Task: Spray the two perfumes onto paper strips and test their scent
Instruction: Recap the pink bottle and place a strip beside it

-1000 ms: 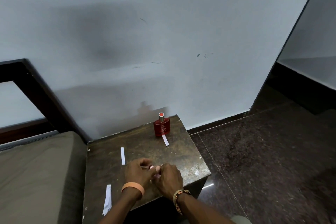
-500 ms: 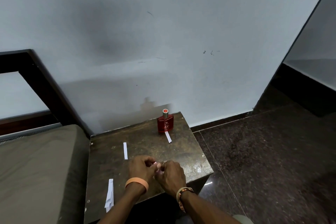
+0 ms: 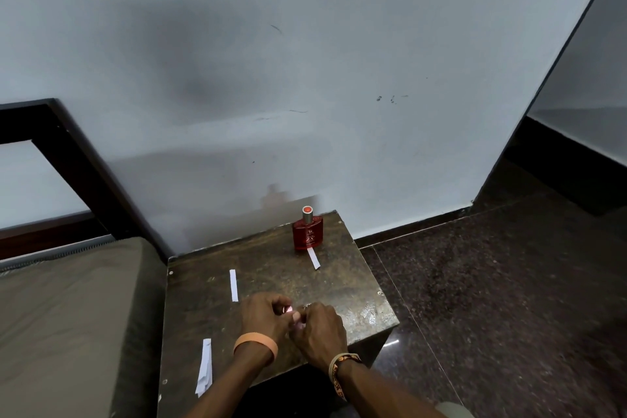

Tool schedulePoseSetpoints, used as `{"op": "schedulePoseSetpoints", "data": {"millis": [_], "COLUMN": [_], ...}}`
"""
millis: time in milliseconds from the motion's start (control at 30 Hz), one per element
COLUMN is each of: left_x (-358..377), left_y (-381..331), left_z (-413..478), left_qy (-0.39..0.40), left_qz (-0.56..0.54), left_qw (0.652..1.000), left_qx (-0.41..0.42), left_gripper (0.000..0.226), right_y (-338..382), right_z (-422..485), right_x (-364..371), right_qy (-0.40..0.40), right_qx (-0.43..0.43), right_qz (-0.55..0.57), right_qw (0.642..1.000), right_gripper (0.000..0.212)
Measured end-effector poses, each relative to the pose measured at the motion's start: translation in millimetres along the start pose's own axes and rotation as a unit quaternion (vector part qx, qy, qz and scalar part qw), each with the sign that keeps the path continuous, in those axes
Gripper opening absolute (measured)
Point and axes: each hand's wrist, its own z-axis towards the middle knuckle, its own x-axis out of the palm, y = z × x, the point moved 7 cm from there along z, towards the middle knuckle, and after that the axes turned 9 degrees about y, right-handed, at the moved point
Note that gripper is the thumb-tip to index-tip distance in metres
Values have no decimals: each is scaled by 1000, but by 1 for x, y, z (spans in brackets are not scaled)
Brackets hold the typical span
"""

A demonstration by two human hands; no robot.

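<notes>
A small dark wooden table (image 3: 271, 268) stands against a pale wall (image 3: 305, 61), a cushioned seat (image 3: 74, 316) at its left and dark speckled floor (image 3: 492, 299) open to the right. A red perfume bottle (image 3: 307, 232) stands at the far edge, touching a paper strip (image 3: 313, 258); another strip (image 3: 233, 285) lies mid-table, folded paper (image 3: 204, 366) near the front-left. The left hand (image 3: 263, 317) and right hand (image 3: 320, 329) meet over the front edge, fingers curled around a small pinkish object (image 3: 289, 309), mostly hidden.
</notes>
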Motion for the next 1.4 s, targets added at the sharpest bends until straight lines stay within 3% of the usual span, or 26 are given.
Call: {"op": "schedulePoseSetpoints", "data": {"millis": [300,467,600,767,933,1100,1200,1300,1400], "left_x": [2,-1,0,-3,1,1,1,0,-1], "left_y": [0,9,10,14,14,16,16,17,19], "left_z": [2,-2,-1,-1,5,4,2,2,2], "left_qy": [6,-10,5,-1,26,27,4,25,46], "left_qz": [23,-28,-37,-85,-69,-111,-83,-81,-112], "left_qw": [1000,1000,999,996,997,993,996,996,993], "left_qx": [5,3,21,4,13,4,19,23,14], "left_gripper": [11,10,19,24,23,32,20,25,31], "right_y": [0,2,1,-1,0,-1,-1,1,0], "right_z": [0,-1,0,1,5,4,5,5,4], "right_x": [0,-2,1,0,5,3,4,4,2], "right_qy": [4,-9,-8,-24,-11,-23,-19,-10,-14], "right_qx": [1,-3,-15,2,-17,-7,-21,-28,-24], "right_qz": [10,9,8,14,6,5,1,-10,-8], "right_qw": [1000,1000,1000,1000,1000,1000,1000,1000,1000], "right_gripper": [31,37,34,54,35,56,46,36,48]}}
